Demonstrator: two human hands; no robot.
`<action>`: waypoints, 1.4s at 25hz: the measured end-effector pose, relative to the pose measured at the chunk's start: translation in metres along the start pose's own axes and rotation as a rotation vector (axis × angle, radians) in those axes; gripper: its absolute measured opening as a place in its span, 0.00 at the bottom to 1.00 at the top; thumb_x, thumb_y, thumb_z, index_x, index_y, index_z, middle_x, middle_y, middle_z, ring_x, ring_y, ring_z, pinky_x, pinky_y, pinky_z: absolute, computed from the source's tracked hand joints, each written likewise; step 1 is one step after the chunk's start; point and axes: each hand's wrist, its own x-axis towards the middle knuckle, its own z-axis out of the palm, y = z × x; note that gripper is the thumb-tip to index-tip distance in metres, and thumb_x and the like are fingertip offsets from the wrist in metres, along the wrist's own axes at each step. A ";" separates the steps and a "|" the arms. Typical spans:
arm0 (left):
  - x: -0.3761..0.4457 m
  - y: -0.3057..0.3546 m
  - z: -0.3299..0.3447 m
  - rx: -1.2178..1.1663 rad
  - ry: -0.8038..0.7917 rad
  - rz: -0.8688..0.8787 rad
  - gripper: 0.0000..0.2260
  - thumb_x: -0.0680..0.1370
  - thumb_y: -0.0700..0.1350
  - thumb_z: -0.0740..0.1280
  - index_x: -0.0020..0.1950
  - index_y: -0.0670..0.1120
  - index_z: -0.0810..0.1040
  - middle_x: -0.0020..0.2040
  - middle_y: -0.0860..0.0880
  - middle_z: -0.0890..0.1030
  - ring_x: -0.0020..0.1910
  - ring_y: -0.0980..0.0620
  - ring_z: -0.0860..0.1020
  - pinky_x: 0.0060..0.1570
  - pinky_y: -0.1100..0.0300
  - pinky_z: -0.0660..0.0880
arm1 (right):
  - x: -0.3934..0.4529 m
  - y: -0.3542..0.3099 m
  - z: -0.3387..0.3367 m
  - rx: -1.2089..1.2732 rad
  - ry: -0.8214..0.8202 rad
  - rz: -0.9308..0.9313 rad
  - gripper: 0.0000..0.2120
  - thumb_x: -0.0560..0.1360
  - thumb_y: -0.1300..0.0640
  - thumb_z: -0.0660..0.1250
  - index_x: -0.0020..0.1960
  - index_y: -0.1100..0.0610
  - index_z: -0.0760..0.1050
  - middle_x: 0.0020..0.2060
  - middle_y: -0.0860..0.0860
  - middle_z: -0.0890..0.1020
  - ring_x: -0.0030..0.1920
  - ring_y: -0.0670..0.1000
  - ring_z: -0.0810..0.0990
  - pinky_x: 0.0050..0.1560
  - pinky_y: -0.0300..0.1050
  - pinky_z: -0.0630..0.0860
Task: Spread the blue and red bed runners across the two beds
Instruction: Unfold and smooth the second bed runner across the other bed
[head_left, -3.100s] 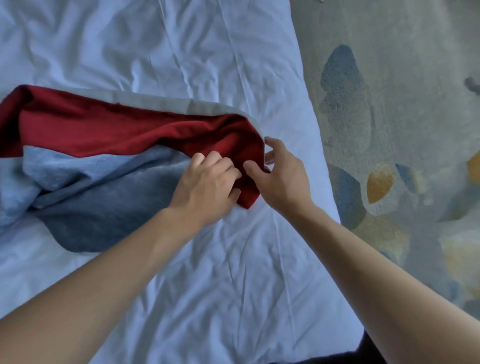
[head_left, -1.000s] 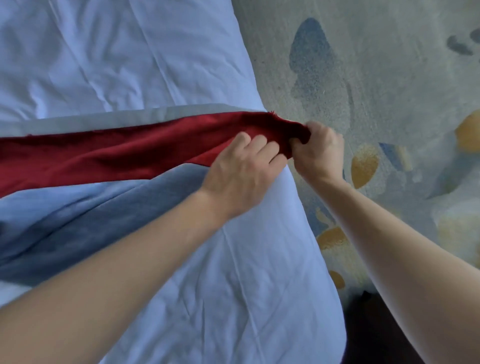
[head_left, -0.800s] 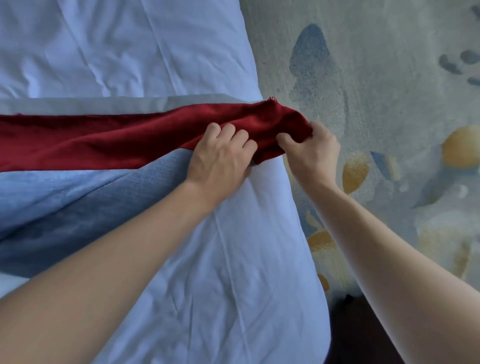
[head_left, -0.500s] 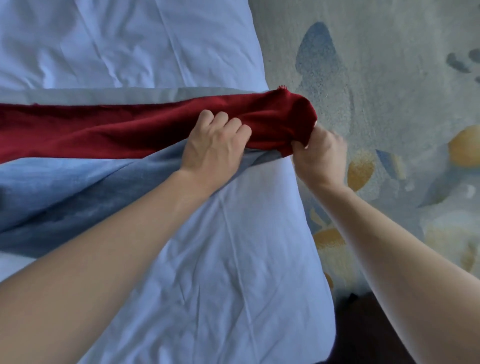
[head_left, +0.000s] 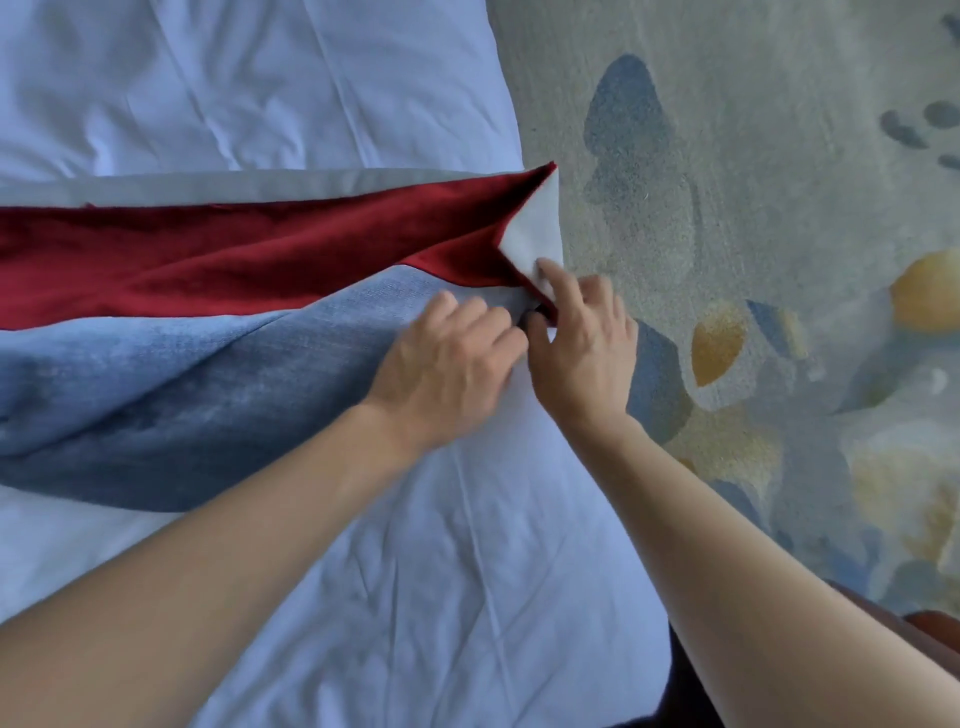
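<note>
Two hands work at the right edge of the bed (head_left: 467, 571), near the middle of the frame. The left hand (head_left: 447, 369) has its fingers curled into the blue part of the bed runner (head_left: 208, 384), gripping it where it bunches in folds. The right hand (head_left: 582, 353) pinches the corner of the red part (head_left: 249, 254) just at the mattress edge, forefinger stretched up onto the pale lining (head_left: 535, 228).

Half a second ago the red end was a rounded wad held between both hands; now it has opened out and reaches the bed's edge, its tip turned back so the pale underside shows as a triangle. The left hand has dropped from the red cloth to the blue. That suggests the red strip is nearly pulled straight across this bed, while the blue strip, lying crumpled across the left and middle of the frame, still needs drawing out and flattening, and the flipped corner wants turning down.

Right of the bed lies a patterned carpet (head_left: 779, 208) in grey, blue and yellow. A dark reddish object (head_left: 930, 623) sits at the lower right corner; what it is cannot be told. Nothing blocks the runner's path except its own folds
</note>
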 end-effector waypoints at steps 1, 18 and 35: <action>-0.010 0.008 0.002 0.008 -0.063 0.023 0.02 0.75 0.44 0.65 0.43 0.47 0.74 0.39 0.46 0.73 0.39 0.44 0.72 0.40 0.49 0.64 | 0.004 0.006 0.000 0.018 -0.005 0.051 0.22 0.75 0.56 0.66 0.68 0.49 0.72 0.54 0.55 0.76 0.52 0.59 0.76 0.52 0.57 0.72; 0.023 -0.057 -0.015 0.151 -0.050 -0.186 0.05 0.77 0.38 0.61 0.45 0.45 0.76 0.43 0.44 0.75 0.44 0.41 0.74 0.44 0.47 0.66 | 0.033 -0.020 0.003 0.426 -0.125 0.591 0.23 0.71 0.40 0.68 0.61 0.51 0.76 0.45 0.47 0.81 0.54 0.55 0.81 0.49 0.45 0.70; -0.001 -0.016 -0.006 -0.191 -0.154 -0.313 0.06 0.75 0.50 0.67 0.40 0.50 0.81 0.38 0.51 0.78 0.41 0.46 0.75 0.47 0.53 0.63 | 0.016 -0.002 -0.009 0.417 -0.128 0.520 0.10 0.72 0.54 0.69 0.52 0.51 0.76 0.43 0.49 0.84 0.48 0.54 0.82 0.49 0.46 0.75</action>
